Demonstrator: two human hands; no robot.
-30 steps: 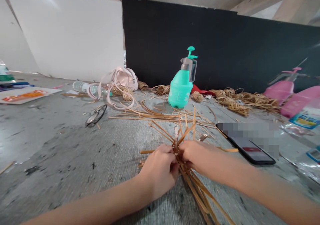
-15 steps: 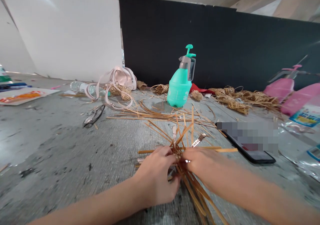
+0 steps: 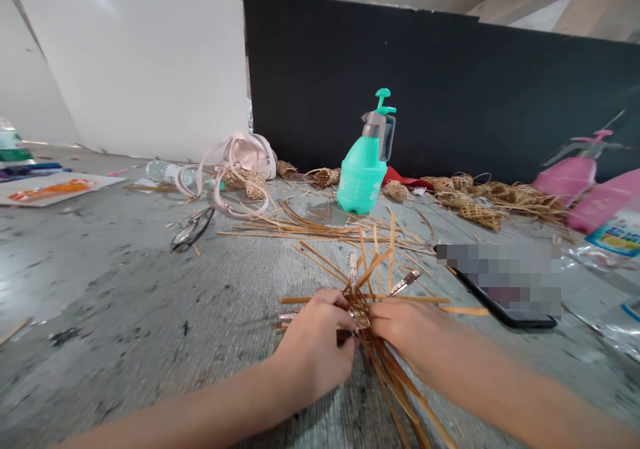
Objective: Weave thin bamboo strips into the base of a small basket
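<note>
Between my hands lies a small woven piece of bamboo strips, its loose ends fanning out on all sides. My left hand is closed at the left of the weave, thumb and fingertips pinching its edge. From the right, my right hand is closed on the strips, its fingertips bent down and partly hidden. Metal hair clips grip the weave: one clip points away from me, another clip slants to the right, and a third clip shows beside my left hand.
A green spray bottle stands behind loose bamboo strips. At right lie a phone, woven baskets and pink sprayers. Glasses, a pink bag and a plastic bottle are to the left.
My left thumb has closed up toward the fingertips at the weave. My right fingers have shifted slightly, baring more of the woven middle. The whole view has moved a little.
</note>
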